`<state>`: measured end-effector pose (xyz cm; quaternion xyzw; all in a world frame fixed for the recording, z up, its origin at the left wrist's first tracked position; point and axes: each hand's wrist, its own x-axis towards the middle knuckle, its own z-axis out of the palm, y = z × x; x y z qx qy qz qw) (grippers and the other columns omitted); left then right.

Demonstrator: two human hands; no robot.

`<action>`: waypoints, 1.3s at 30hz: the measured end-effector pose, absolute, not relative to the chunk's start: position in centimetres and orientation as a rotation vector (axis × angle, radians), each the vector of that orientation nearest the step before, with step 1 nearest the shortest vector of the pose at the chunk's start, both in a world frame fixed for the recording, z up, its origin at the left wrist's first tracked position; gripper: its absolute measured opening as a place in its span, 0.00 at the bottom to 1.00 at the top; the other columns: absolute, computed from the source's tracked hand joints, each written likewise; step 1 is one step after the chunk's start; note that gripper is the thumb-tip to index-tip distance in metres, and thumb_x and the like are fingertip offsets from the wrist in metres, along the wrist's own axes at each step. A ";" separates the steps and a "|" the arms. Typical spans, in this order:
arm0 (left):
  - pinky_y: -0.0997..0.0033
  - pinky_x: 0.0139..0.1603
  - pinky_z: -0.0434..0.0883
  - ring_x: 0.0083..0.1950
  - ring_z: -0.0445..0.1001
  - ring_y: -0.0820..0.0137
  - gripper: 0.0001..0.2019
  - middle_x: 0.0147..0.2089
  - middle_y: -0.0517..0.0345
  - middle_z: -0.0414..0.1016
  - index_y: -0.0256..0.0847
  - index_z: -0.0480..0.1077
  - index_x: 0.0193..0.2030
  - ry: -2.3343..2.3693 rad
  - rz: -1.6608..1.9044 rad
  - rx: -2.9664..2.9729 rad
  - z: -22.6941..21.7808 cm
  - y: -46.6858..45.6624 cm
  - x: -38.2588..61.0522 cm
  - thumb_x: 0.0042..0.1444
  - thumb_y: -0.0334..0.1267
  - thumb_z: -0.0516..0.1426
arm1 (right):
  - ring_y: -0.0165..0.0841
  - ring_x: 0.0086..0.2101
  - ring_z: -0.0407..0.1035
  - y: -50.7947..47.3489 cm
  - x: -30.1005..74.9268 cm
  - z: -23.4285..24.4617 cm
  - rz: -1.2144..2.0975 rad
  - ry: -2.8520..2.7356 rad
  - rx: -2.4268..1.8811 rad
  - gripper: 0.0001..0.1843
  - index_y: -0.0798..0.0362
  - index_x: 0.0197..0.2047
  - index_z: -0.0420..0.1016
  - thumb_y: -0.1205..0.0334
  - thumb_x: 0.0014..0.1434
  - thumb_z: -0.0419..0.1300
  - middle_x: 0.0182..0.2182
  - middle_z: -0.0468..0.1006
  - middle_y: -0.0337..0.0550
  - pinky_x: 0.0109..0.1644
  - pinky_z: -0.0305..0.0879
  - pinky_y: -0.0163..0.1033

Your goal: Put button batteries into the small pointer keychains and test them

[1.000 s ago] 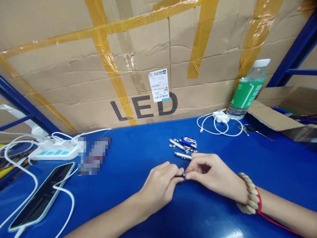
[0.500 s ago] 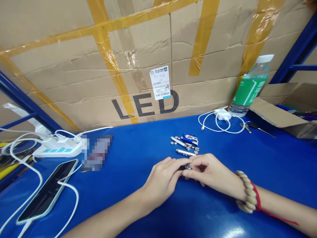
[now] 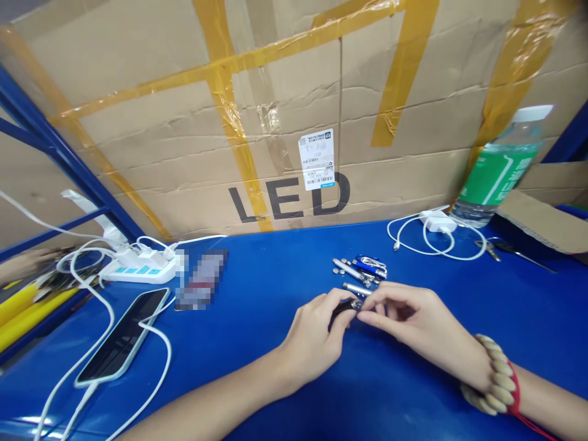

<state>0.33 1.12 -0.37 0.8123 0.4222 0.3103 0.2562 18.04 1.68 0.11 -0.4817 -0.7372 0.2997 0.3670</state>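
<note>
Both hands rest on the blue table (image 3: 275,269) at its middle. My left hand (image 3: 316,337) is closed round a small dark pen-shaped light (image 3: 342,308). My right hand (image 3: 413,321), with a bead bracelet at the wrist, pinches the metal tip of that same light with thumb and forefinger. Just beyond the fingers lies a little heap of silver and blue pen lights (image 3: 361,272) with small round button cells beside them.
A large taped cardboard box (image 3: 294,122) marked LED stands behind. A phone (image 3: 123,335) on a white cable and a power strip (image 3: 138,268) lie at left. A white charger with cable (image 3: 436,229), a green-labelled bottle (image 3: 498,168) and an open carton (image 3: 542,220) sit at right.
The view has shifted left, so everything sits further right in the picture. My hands stay joined on the small light, the left fingers now curled more tightly round it.
</note>
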 end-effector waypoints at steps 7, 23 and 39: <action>0.74 0.37 0.66 0.32 0.69 0.73 0.08 0.31 0.61 0.70 0.42 0.65 0.40 1.114 0.818 2.232 -0.3 1.1 0.1 0.62 0.32 0.46 | 0.25 0.20 0.64 1.9 18.8 0.2 0.568 -2.015 -0.963 0.10 0.50 0.35 0.79 0.56 0.54 0.60 0.30 0.75 0.43 0.24 0.65 0.31; 0.75 0.41 0.65 0.36 0.71 0.73 0.08 0.32 0.63 0.70 0.44 0.63 0.44 1.165 0.799 2.098 -0.7 1.8 0.1 0.63 0.35 0.45 | 0.22 0.18 0.63 2.2 18.6 -0.5 0.482 -2.095 -1.020 0.08 0.51 0.38 0.77 0.64 0.56 0.58 0.33 0.76 0.41 0.24 0.64 0.29; 0.69 0.50 0.66 0.47 0.72 0.67 0.15 0.46 0.57 0.75 0.45 0.63 0.55 1.095 0.826 2.152 -1.0 1.8 0.2 0.61 0.35 0.49 | 0.20 0.17 0.64 1.6 18.4 0.3 0.413 -1.984 -0.926 0.07 0.53 0.37 0.77 0.65 0.54 0.59 0.32 0.76 0.40 0.23 0.65 0.27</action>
